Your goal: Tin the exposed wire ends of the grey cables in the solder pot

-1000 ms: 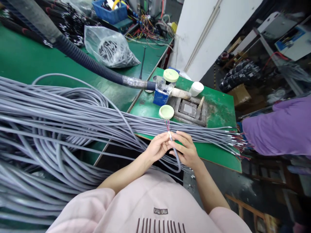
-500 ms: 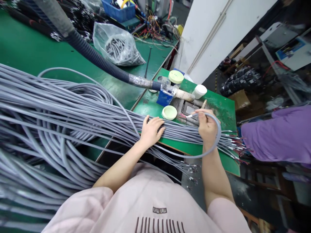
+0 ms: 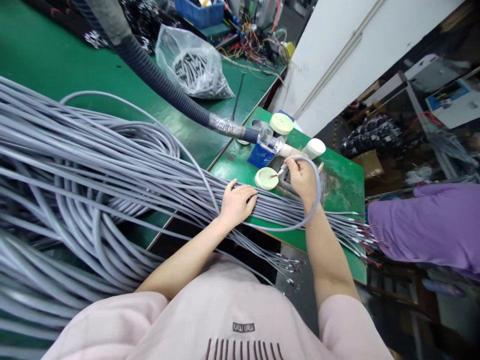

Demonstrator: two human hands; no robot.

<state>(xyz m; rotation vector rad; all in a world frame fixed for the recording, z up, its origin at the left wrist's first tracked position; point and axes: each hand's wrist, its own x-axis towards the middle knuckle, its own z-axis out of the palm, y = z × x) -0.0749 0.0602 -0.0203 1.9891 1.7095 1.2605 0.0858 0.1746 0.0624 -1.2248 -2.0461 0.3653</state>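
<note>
Right hand (image 3: 303,181) pinching grey cable (image 3: 318,192) | left hand (image 3: 237,204) loose on bundle (image 3: 273,204) | green bench (image 3: 347,175) beneath | purple-clad person (image 3: 431,227) nearby

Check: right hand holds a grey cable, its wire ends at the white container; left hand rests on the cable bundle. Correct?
Not the white container: the head view shows the wire ends at the shallow pale green dish. The rest stands.
</note>
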